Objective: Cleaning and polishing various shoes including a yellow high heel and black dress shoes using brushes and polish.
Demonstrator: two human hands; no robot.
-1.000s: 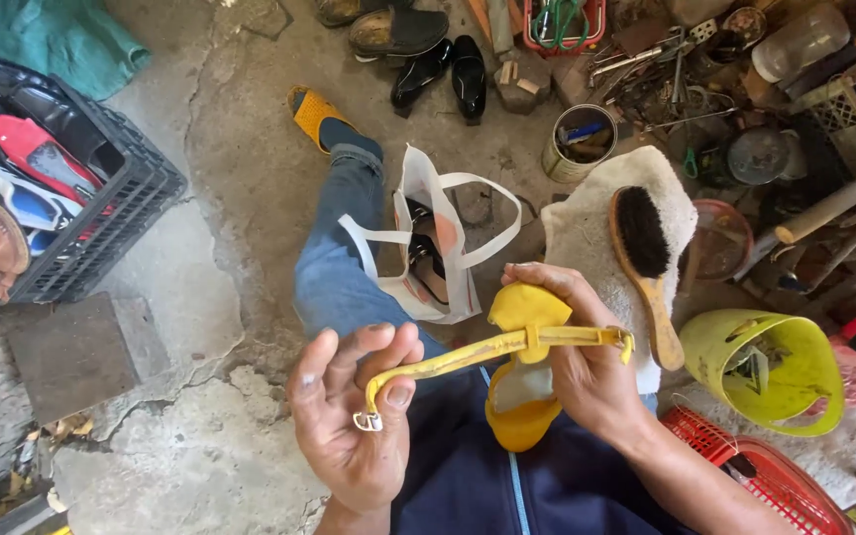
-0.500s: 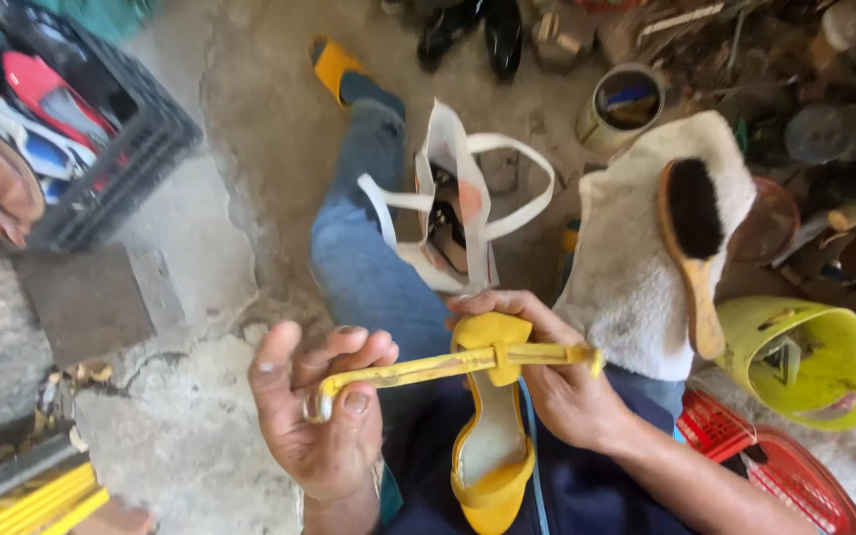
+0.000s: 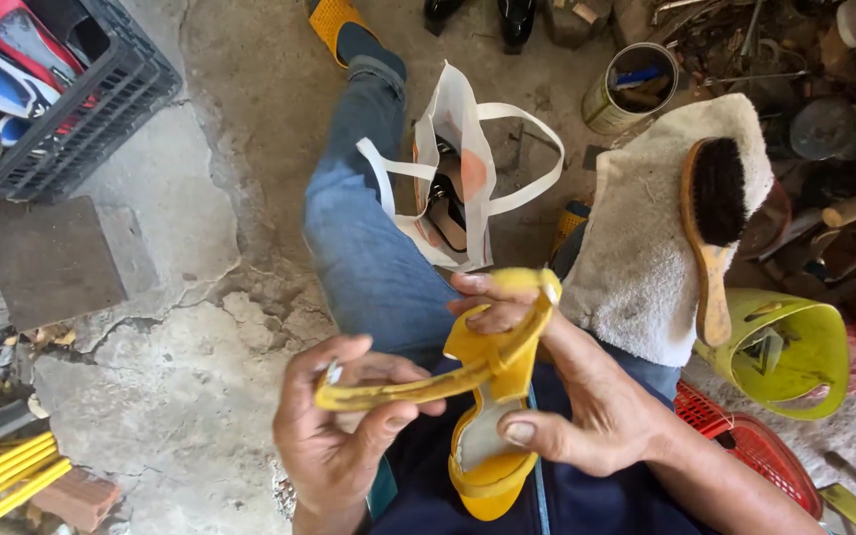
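Two hands are at work: the left hand (image 3: 334,436) and the right hand (image 3: 562,396). Between them there is one yellow heeled sandal (image 3: 492,411) with one loose yellow strap (image 3: 398,384).

One white tote bag (image 3: 468,159) stands on the floor. One wooden shoe brush (image 3: 710,228) lies on one white fleece cloth (image 3: 646,267). There is one tin can (image 3: 629,87), one lime-green plastic pot (image 3: 795,357), one red plastic basket (image 3: 755,461) and one black crate (image 3: 81,119) of footwear. Two black shoes (image 3: 517,20) sit at the top edge.
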